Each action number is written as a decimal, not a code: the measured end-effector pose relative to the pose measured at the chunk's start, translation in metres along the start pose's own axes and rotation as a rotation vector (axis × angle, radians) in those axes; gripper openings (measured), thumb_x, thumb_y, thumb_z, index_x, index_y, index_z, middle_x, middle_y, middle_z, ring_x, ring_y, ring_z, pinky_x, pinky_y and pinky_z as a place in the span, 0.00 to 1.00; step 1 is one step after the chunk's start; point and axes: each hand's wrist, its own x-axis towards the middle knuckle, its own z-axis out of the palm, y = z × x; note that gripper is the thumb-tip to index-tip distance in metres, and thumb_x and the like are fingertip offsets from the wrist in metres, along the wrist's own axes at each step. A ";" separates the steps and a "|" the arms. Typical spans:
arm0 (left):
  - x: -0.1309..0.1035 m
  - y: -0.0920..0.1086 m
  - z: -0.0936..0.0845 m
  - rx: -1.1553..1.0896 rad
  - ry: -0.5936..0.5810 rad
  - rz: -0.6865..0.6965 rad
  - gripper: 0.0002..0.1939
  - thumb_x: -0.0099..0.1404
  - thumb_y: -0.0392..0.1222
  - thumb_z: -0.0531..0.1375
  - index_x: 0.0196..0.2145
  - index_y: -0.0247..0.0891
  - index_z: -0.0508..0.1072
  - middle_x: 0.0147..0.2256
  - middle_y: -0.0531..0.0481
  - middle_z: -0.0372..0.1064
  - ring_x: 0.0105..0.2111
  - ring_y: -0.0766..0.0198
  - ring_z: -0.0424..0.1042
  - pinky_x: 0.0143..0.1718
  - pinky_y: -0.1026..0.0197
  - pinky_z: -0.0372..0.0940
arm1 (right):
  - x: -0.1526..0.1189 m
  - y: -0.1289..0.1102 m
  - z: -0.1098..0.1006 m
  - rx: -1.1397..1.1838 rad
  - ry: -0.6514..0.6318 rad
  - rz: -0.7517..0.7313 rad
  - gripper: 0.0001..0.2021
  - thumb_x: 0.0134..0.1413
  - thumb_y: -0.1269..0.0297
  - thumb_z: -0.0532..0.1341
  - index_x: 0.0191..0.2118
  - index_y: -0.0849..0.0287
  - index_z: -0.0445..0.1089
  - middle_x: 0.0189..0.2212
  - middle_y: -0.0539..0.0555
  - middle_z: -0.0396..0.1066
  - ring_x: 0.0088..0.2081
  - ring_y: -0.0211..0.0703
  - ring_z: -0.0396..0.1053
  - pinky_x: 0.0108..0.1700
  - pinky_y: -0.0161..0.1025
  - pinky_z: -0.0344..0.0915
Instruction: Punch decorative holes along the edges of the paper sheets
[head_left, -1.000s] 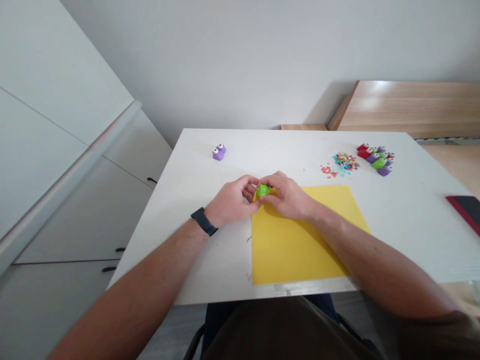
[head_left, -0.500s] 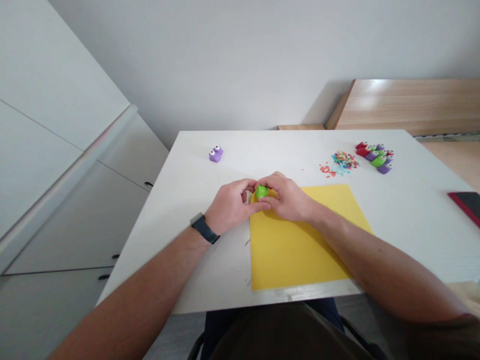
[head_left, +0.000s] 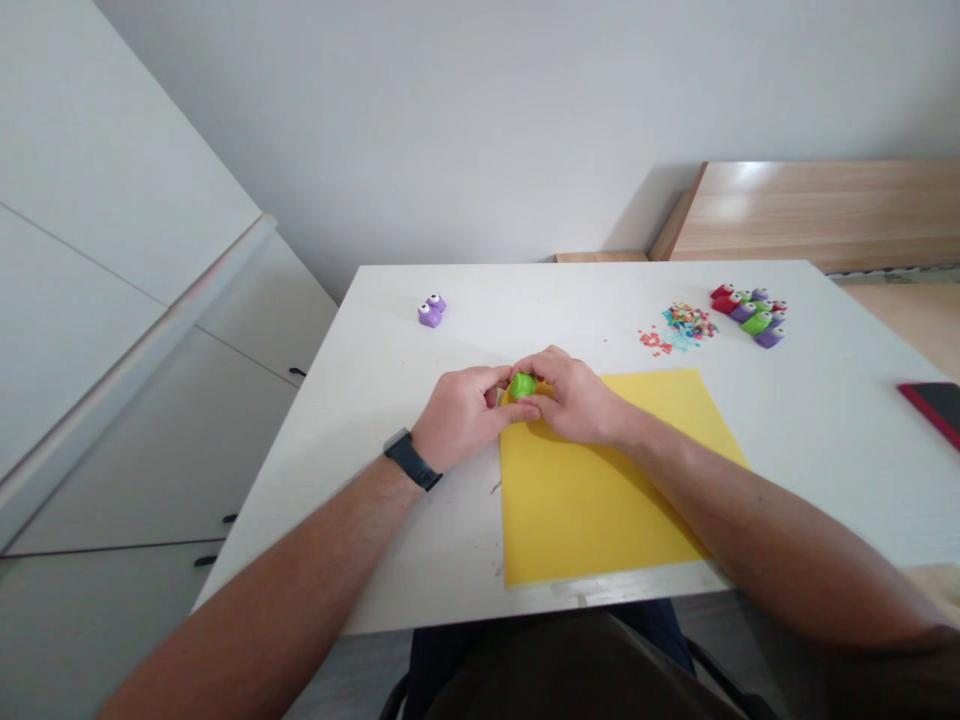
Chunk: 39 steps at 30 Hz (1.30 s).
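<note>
The left hand [head_left: 461, 415] curves beside the far-left corner of the yellow paper [head_left: 592, 510]; I cannot tell what it pinches. For good pressing, paper should lie flat, green craft punch [head_left: 523, 385] level. This punch, small and glossy, sits at that corner, pinched by the right hand [head_left: 581, 403].

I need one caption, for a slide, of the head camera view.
Two hands hold a green punch at the corner of a yellow sheet.
</note>
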 end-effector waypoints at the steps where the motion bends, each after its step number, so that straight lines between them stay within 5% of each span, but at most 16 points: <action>1: 0.000 -0.001 0.000 0.002 0.002 0.010 0.17 0.62 0.51 0.66 0.44 0.40 0.80 0.23 0.59 0.59 0.24 0.69 0.58 0.28 0.63 0.51 | 0.000 0.000 0.001 -0.001 0.001 -0.002 0.11 0.53 0.74 0.62 0.42 0.58 0.73 0.38 0.54 0.76 0.44 0.46 0.68 0.48 0.43 0.63; 11: 0.000 0.000 -0.002 -0.045 0.000 -0.026 0.16 0.61 0.52 0.67 0.42 0.40 0.79 0.22 0.60 0.58 0.23 0.70 0.57 0.26 0.64 0.52 | -0.001 -0.002 0.000 -0.007 0.011 0.010 0.12 0.53 0.74 0.62 0.43 0.58 0.73 0.38 0.54 0.75 0.44 0.46 0.68 0.48 0.43 0.63; 26: 0.002 0.000 -0.011 -0.088 -0.104 -0.102 0.27 0.54 0.53 0.71 0.50 0.40 0.78 0.31 0.54 0.76 0.24 0.68 0.65 0.26 0.64 0.60 | -0.005 -0.004 -0.002 -0.007 -0.009 0.004 0.13 0.56 0.68 0.64 0.48 0.58 0.73 0.42 0.55 0.76 0.45 0.48 0.68 0.51 0.46 0.63; 39: 0.001 -0.006 -0.003 -0.209 -0.110 -0.188 0.17 0.64 0.47 0.64 0.48 0.37 0.77 0.36 0.49 0.79 0.32 0.63 0.77 0.34 0.62 0.71 | -0.006 -0.002 -0.008 0.014 0.005 0.037 0.12 0.59 0.66 0.63 0.48 0.58 0.72 0.42 0.54 0.76 0.46 0.47 0.67 0.51 0.45 0.62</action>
